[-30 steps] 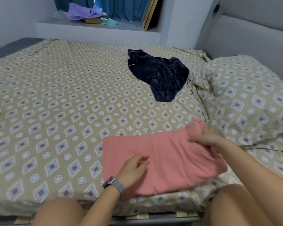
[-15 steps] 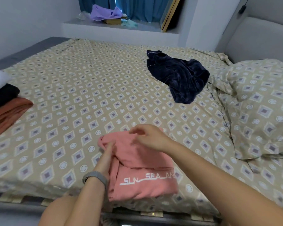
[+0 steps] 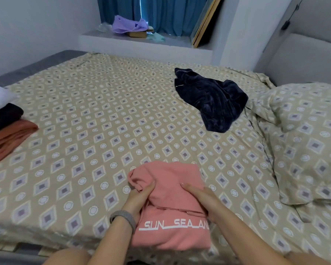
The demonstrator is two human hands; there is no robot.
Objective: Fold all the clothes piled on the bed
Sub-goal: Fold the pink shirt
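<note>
White capital letters run across the near fold of the pink shirt (image 3: 168, 217), underlined: "SUN SEA AN", the rest cut off at the fold's edge. I can read no other lettering from here.

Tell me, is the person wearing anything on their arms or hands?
Yes. The left wrist has a grey woven band, like a watch strap. The left hand and right hand wear no gloves or rings that show, and both forearms are bare, with no sleeves.
</note>
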